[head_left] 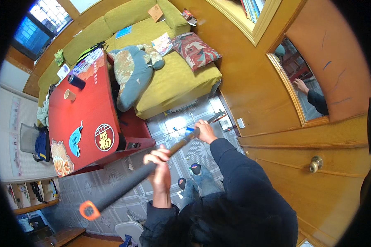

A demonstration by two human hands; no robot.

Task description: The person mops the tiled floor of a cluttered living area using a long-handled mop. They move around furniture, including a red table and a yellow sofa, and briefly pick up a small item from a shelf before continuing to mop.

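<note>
Both my hands grip one long pole (127,185), slanting from the lower left up toward the floor by the right wall. It has a thick dark grey grip with an orange loop at its near end and a brown shaft further along. My left hand (158,162) is wrapped round it where the grey grip ends. Further down, my right hand (205,131) is closed round the shaft. Beyond that hand, a dark head (217,117) is at the floor near the wall; whether it is a broom or a mop I cannot tell.
Left stands a red table (90,99) with a blue cloth (75,140), a paper cup (69,95) and a dark can (76,81). Behind it is a yellow-green sofa (173,92) with cushions. A wooden door (301,173) is at the right. Grey patterned tiles (165,181) cover the floor.
</note>
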